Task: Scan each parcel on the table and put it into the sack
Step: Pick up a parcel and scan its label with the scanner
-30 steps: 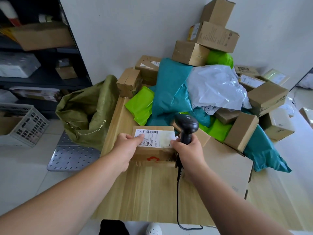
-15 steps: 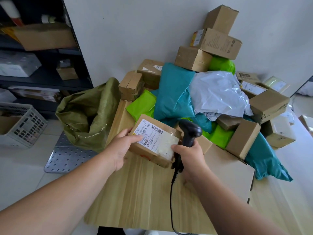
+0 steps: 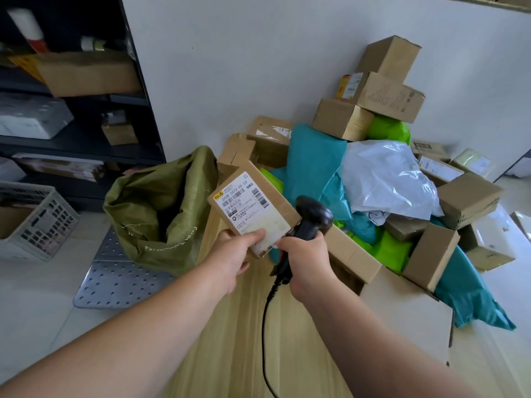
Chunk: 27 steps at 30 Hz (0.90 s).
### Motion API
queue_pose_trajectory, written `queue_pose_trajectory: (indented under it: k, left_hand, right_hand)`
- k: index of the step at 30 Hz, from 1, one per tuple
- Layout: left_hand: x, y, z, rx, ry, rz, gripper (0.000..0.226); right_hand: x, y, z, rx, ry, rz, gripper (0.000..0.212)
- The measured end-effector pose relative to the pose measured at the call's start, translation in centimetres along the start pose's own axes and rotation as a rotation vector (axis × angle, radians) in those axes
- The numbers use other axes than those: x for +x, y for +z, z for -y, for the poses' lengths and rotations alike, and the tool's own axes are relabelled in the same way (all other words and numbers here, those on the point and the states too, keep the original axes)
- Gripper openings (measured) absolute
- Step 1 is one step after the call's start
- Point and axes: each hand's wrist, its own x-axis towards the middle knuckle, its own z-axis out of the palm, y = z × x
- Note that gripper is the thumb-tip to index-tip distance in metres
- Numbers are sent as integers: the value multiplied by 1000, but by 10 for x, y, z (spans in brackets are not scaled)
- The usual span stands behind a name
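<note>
Okay, your left hand (image 3: 234,255) grips the labelled cardboard box (image 3: 260,201) aloft beside the green sack (image 3: 155,214), right hand (image 3: 306,261) grips the barcode scanner (image 3: 314,215); likely bagging step: drop it left into the mouth.

this is a parcel sorting room, the sort of back room a courier depot or pick-up point has. a wooden table (image 3: 230,354) stands against a plain white wall, and its far half is heaped with cardboard boxes (image 3: 390,96), teal mailer bags (image 3: 313,162) and bright green mailers (image 3: 388,130) (several boxes show printed shipping labels). a labelled box (image 3: 254,206) and a corded barcode scanner (image 3: 314,215) are held above the table. just left of the table a green woven sack (image 3: 172,225) gapes open on the tiled floor. further left of the table stand dark shelving (image 3: 80,140) stacked with cartons and a white plastic crate (image 3: 43,225).
</note>
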Motion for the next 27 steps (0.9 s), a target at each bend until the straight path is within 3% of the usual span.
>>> queue_pose_trajectory:
  k: [2, 6, 9, 14, 19, 24, 27]
  left_hand:
    - [11, -6, 1, -13, -34, -1, 47]
    - [25, -22, 3, -34, -134, 7, 86]
    - [36, -32, 6, -67, -189, 42, 94]
    - [52, -41, 10, -16, -200, 81, 83]
    - [66, -51, -6, 99, -135, 126, 43]
    - [75, -69, -44, 120, -55, 99, 47]
    - [82, -89, -70, 135, -9, 65, 47]
  right_hand:
    - [3, 6, -6, 12, 62, -42, 46]
    - [4, 15, -27, 64, 208, -102, 41]
    - [5, 21, -36, 149, 308, -136, 34]
    - [9, 24, -40, 147, 295, -144, 31]
    - [14, 27, -35, -110, 118, -132, 24]
    - [12, 42, -14, -330, -49, -87, 22]
    - [9, 56, 6, -374, -76, 58, 18]
